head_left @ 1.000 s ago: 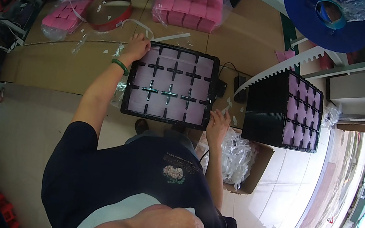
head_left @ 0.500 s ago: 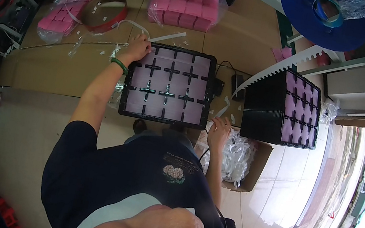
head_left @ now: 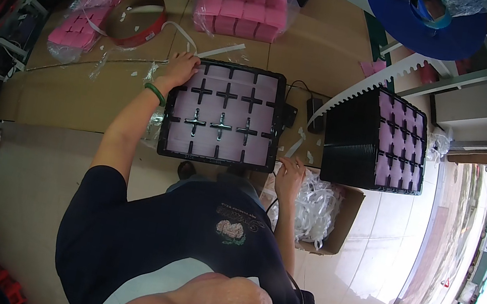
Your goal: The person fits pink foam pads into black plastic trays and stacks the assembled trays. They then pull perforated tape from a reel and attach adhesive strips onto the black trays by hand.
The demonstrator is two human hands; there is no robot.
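A black tray (head_left: 215, 162) with a grid of cross-shaped dividers lies in front of me, with lilac-pink sheets (head_left: 211, 105) showing between the dividers. My left hand (head_left: 181, 69), with a green bangle on the wrist, has its fingers curled on the tray's upper left corner. By the lower right corner is my right hand (head_left: 290, 176), its fingers loosely bent and somewhat apart. Whether it touches the tray rim is hard to tell. A white strip (head_left: 222, 50) lies just beyond the tray's far edge.
To the right stands a stack of black trays (head_left: 356, 139) with similar lilac filling. Pink divided blocks (head_left: 243, 5) in plastic and a strip roll (head_left: 137, 35) lie at the back. A carton (head_left: 341, 224) of white scraps sits below right. A blue reel (head_left: 466, 35) and toothed white strip (head_left: 366, 82) hang above.
My right hand has shifted slightly left, closer to the tray's lower right corner. My left hand stays at the upper left corner. The whole view has moved slightly.
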